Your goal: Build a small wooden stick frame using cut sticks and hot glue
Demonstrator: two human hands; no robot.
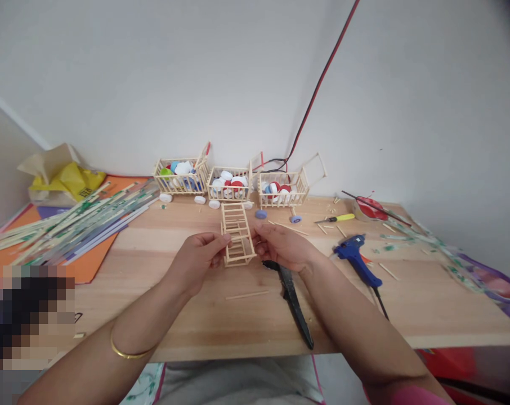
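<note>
A small open frame of thin wooden sticks (237, 233) is held between my hands above the middle of the table. My left hand (204, 252) pinches its left side, thumb on top. At its right side are the closed fingers of my right hand (282, 244); the fingertips touch or nearly touch the frame, and a small stick between them cannot be made out. Below my right hand lies a black-handled tool (295, 309), its upper end partly covered by the hand. A loose thin stick (247, 295) rests on the table in front of the frame.
Three stick carts, the left (181, 177), middle (229, 185) and right (282, 190), hold bottle caps along the wall. A blue glue gun (358, 261) and yellow-handled screwdriver (341, 217) lie at right. Bundled sticks (81, 225) cover an orange sheet (107, 247). A person is at left.
</note>
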